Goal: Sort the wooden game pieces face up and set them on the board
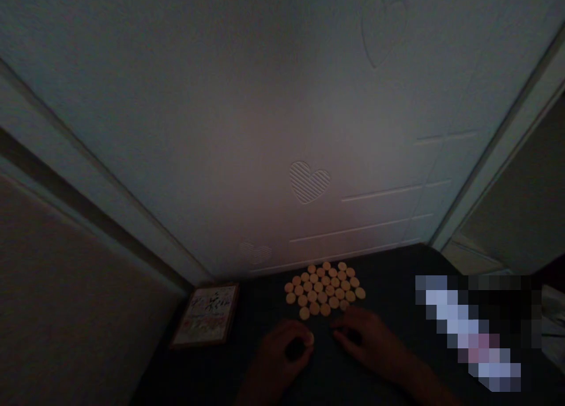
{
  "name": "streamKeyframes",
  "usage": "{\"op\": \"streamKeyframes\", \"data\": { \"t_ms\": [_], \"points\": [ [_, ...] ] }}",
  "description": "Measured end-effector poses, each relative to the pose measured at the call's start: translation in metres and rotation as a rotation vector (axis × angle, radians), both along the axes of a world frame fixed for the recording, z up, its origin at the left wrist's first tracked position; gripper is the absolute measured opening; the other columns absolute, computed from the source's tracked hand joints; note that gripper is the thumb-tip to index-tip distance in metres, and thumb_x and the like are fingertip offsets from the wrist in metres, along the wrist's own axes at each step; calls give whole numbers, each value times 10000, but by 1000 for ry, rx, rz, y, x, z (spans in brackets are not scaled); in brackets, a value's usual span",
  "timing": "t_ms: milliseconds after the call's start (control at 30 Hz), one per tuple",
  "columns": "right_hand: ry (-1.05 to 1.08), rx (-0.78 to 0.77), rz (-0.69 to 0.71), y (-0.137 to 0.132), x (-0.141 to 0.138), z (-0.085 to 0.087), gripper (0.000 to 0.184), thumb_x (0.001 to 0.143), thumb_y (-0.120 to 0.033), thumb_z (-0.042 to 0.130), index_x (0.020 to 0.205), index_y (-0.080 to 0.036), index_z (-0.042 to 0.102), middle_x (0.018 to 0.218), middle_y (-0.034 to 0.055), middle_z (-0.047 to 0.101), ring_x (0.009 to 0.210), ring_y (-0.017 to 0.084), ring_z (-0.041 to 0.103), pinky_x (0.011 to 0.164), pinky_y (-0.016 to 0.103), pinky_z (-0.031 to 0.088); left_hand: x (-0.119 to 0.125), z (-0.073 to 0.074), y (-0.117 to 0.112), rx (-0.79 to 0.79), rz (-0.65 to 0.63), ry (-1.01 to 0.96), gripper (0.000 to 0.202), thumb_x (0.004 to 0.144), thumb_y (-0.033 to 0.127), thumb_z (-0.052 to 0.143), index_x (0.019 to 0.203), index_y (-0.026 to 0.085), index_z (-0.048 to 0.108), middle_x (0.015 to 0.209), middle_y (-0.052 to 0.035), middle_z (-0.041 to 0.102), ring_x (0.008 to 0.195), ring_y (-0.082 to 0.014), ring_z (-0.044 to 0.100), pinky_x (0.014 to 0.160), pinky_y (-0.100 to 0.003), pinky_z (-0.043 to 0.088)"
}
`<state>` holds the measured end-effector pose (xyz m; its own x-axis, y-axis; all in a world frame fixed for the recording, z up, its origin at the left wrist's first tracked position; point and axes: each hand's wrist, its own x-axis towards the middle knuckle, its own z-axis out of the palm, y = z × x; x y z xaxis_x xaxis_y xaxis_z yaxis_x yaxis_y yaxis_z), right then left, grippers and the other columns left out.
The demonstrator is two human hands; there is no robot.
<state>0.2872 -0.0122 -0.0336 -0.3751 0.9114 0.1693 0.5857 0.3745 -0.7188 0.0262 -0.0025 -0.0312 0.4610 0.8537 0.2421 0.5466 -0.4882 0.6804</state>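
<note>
Many round, pale wooden discs lie flat and close together in a rough cluster on the dark tabletop. My left hand is closed in a pinch near the cluster's front, with one round disc showing edge-on at its fingertips. To the right, my right hand has its thumb and fingers curled toward each other just below the nearest discs. Dim light hides whatever may be between its fingertips. A single disc sits at the front left of the cluster, between the hands and the rest.
A flat box with a printed white lid rests on the table's left side. Behind the dark table stands a pale panel embossed with hearts and lines. Something blurred out by pixel blocks is at the right.
</note>
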Motion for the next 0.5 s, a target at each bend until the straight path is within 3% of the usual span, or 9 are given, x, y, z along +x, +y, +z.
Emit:
{"op": "streamKeyframes", "data": {
  "t_ms": [167,333,400,500],
  "points": [
    [73,8,51,-7,-5,6,169,882,-220,666,1041,-268,701,1043,7,694,972,157,654,857,269,515,19,-8,-5,22,-81,-65,201,878,151,708,1038,273,705,1066,-12,743,981,-172,710,899,-297,597],
    [26,57,91,-11,-5,-2,189,840,-189,693,1017,-253,677,1209,35,672,1136,196,628,987,318,497,11,-13,5,182,35,-50,123,943,199,643,1040,255,695,1023,-30,737,972,-189,700,897,-357,599],
    [-2,87,96,-11,-4,-8,193,847,-171,678,1023,-250,677,1202,44,681,1145,205,630,1000,341,498,9,-11,7,243,85,-11,131,951,220,639,1066,253,693,1054,-41,732,1019,-210,682,984,-439,560],
    [6,120,114,-11,-3,-13,161,881,-164,639,1019,-242,671,1146,46,703,1102,195,648,975,343,516,11,-8,7,289,109,48,201,954,234,637,1145,259,692,1153,-63,718,1085,-233,652,991,-478,543]
  ]
}}
